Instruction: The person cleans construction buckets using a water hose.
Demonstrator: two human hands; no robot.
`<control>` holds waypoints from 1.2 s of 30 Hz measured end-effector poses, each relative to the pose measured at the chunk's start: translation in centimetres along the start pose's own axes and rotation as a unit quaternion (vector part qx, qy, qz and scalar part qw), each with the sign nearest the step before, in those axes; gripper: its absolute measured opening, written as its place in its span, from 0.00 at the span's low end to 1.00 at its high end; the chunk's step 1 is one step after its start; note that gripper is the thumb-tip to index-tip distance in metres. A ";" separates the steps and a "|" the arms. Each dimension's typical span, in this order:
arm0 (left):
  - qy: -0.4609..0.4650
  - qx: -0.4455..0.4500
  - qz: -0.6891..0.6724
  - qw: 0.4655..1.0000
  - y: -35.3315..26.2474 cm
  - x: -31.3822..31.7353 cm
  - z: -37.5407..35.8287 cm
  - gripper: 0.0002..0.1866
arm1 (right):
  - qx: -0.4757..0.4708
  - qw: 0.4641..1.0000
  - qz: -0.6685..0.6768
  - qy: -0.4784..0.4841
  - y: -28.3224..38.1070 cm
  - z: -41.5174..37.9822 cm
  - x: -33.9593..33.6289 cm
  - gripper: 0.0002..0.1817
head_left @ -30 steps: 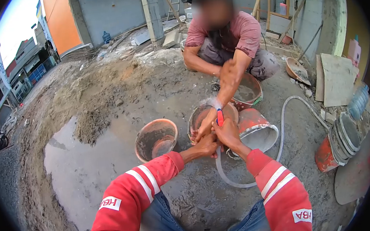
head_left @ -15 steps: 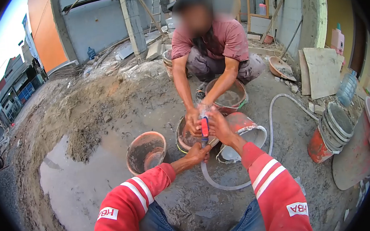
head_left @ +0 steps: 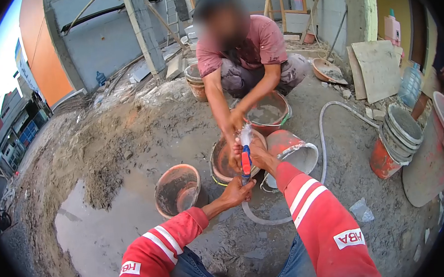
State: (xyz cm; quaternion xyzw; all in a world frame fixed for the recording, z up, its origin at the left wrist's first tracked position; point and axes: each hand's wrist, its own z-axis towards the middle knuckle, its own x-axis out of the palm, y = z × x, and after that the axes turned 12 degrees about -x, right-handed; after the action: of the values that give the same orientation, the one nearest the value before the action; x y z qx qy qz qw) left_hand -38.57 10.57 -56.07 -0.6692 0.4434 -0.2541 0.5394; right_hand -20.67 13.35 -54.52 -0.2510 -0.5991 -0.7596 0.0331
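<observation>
My left hand (head_left: 237,191) is closed round the lower end of a red and blue hose nozzle (head_left: 246,161), where the pale hose (head_left: 269,221) joins it. Water (head_left: 246,132) sprays up from the nozzle tip. Beside the tip is my right hand (head_left: 262,155); spray and its own back hide most of its fingers. A co-worker's hands (head_left: 234,121) reach in close to the spray from the far side. Below the nozzle stands a round orange bucket (head_left: 223,175). A red bucket with a grey-crusted inside (head_left: 303,158) lies tilted to its right.
Another mud-lined bucket (head_left: 178,190) stands at left beside a grey puddle (head_left: 94,230). The crouching co-worker (head_left: 257,53) has a bucket of grey mix (head_left: 267,114) in front. Stacked buckets (head_left: 394,142) stand at right. The hose loops across muddy ground.
The co-worker's hands have shifted, one rising above the nozzle tip. My right hand has moved slightly down beside the nozzle. My left hand keeps its hold; the view has tilted a little.
</observation>
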 end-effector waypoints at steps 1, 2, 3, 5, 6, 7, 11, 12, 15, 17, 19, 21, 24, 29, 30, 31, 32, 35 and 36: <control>-0.002 0.004 0.029 1.000 0.0 -0.1 -0.1 0.17 | 0.025 0.999 0.027 -0.005 0.2 0.0 0.5 0.13; -0.002 0.007 0.033 0.999 0.3 -0.3 -0.1 0.17 | 0.020 0.999 0.027 -0.005 0.7 -0.3 1.0 0.13; -0.015 0.000 0.046 0.999 0.7 -0.5 0.1 0.17 | 0.042 0.997 0.057 -0.019 1.1 -0.5 1.4 0.12; -0.021 0.013 0.053 0.998 1.1 -0.7 0.4 0.17 | 0.048 0.992 0.112 0.015 1.5 -0.3 1.1 0.12; -0.021 0.030 0.051 0.998 1.2 -0.9 0.5 0.17 | 0.038 0.994 0.099 0.020 1.3 0.2 0.5 0.12; -0.024 0.018 0.056 0.998 1.2 -0.9 0.5 0.17 | 0.016 0.996 0.092 -0.008 0.9 0.6 0.0 0.12; -0.009 0.019 0.115 0.993 0.6 -0.4 0.4 0.20 | 0.010 0.997 0.061 -0.041 3.0 -0.5 0.0 0.12; -0.009 0.019 0.109 0.994 -0.4 0.0 -0.3 0.20 | 0.030 0.997 0.064 -0.031 2.6 -0.9 -0.5 0.12; -0.008 0.011 0.137 0.991 -0.8 0.2 -0.4 0.22 | 0.034 0.999 0.025 0.000 1.1 -0.7 -1.6 0.10; -0.004 0.019 0.133 0.991 -0.1 -0.1 0.3 0.22 | 0.060 0.997 -0.038 -0.029 2.5 -1.4 -0.7 0.11; -0.005 0.022 0.116 0.993 0.4 0.1 0.2 0.21 | 0.027 0.988 -0.153 0.017 2.4 -2.0 -0.7 0.13; -0.010 0.014 0.133 0.991 0.2 -0.2 0.0 0.20 | 0.034 0.955 -0.293 0.004 0.8 -1.4 -1.3 0.08; -0.024 0.002 0.151 0.988 1.1 -0.8 0.6 0.16 | -0.069 0.867 -0.477 0.123 0.4 -2.2 -2.0 0.03; -0.079 0.001 0.087 0.993 -0.8 -1.1 -0.4 0.11 | 0.035 0.885 -0.412 0.215 3.1 -3.1 0.4 0.07; -0.079 0.000 0.087 0.993 -0.5 -1.3 0.0 0.11 | 0.036 0.885 -0.412 0.215 3.3 -3.2 0.9 0.07; -0.096 -0.005 0.062 0.993 -0.1 -1.6 0.6 0.11 | 0.037 0.871 -0.454 0.186 3.6 -3.2 1.4 0.07; -0.112 -0.011 0.037 0.993 0.3 -1.6 1.1 0.12 | 0.039 0.854 -0.494 0.157 3.9 -3.3 1.8 0.07; -0.138 -0.041 0.089 0.986 -0.6 -2.0 0.5 0.12 | -0.021 0.897 -0.398 0.192 1.5 -4.8 0.9 0.13; -0.134 -0.050 0.088 0.986 0.8 -2.1 0.7 0.12 | -0.063 0.912 -0.348 0.207 2.6 -6.0 2.2 0.16</control>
State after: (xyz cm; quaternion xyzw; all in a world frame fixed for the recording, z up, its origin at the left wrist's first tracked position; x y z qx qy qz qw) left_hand -39.26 12.76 -56.78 -0.6816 0.4366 -0.0909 0.5802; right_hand -23.76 7.59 -52.18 0.1345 -0.5789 -0.7944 -0.1256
